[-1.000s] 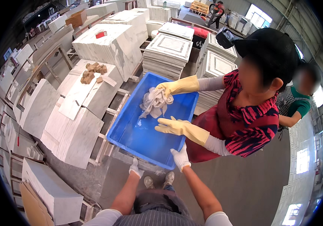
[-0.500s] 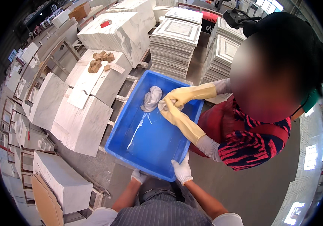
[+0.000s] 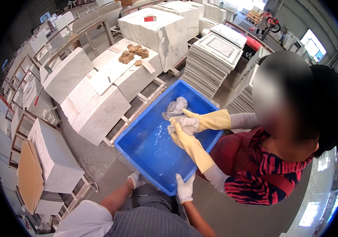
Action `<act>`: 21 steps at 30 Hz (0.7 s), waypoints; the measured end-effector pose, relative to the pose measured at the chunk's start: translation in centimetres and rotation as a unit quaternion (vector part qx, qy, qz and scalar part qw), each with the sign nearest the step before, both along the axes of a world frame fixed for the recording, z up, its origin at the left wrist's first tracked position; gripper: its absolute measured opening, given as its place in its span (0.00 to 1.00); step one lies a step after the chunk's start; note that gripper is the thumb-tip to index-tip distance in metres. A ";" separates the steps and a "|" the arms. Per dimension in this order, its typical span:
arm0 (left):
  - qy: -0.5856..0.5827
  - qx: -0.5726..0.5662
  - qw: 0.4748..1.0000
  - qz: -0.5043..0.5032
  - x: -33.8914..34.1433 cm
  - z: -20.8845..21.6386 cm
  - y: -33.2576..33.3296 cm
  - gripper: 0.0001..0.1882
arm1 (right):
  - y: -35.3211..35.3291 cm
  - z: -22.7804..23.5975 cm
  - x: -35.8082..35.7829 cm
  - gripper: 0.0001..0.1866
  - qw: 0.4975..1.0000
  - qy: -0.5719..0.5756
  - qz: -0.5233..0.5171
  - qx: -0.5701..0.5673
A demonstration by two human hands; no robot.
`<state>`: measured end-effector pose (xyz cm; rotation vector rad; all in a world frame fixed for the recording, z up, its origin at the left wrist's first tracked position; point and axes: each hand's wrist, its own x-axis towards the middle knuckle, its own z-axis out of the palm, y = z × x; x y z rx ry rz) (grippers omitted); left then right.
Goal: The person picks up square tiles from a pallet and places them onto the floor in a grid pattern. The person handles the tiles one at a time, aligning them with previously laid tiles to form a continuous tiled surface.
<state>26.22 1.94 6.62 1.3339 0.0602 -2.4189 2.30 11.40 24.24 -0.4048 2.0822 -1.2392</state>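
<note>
Both gloved hands, left (image 3: 136, 179) and right (image 3: 185, 189), grip the blue tub's (image 3: 153, 146) near rim.

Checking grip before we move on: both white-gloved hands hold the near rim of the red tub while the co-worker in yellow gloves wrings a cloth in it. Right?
Not quite: the tub is blue, not red. The head view shows the left hand and right hand on its near rim, and the co-worker's yellow gloves around the cloth inside it.
</note>
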 end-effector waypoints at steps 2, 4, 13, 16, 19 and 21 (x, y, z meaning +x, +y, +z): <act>-0.042 0.008 0.999 -0.014 1.0 0.1 0.1 0.24 | 0.3 -0.3 -0.2 0.44 0.999 -0.035 0.021 -0.006; -0.049 0.009 0.999 -0.013 0.9 -0.1 0.0 0.22 | 0.8 -1.4 -0.5 0.44 0.999 -0.033 0.030 -0.025; -0.132 -0.047 0.990 0.000 4.4 3.0 -0.2 0.20 | 4.7 -1.4 3.1 0.46 0.987 -0.081 0.059 -0.125; -0.153 -0.048 0.986 -0.044 5.2 4.0 0.8 0.21 | 4.8 0.3 4.6 0.50 0.996 -0.011 0.086 -0.036; -0.164 -0.047 0.984 -0.049 5.3 2.8 2.2 0.21 | 4.6 2.8 4.8 0.52 0.995 -0.016 0.090 0.040; -0.155 -0.045 0.986 -0.039 5.4 2.0 3.0 0.21 | 5.1 2.7 5.1 0.51 0.995 -0.012 0.078 0.064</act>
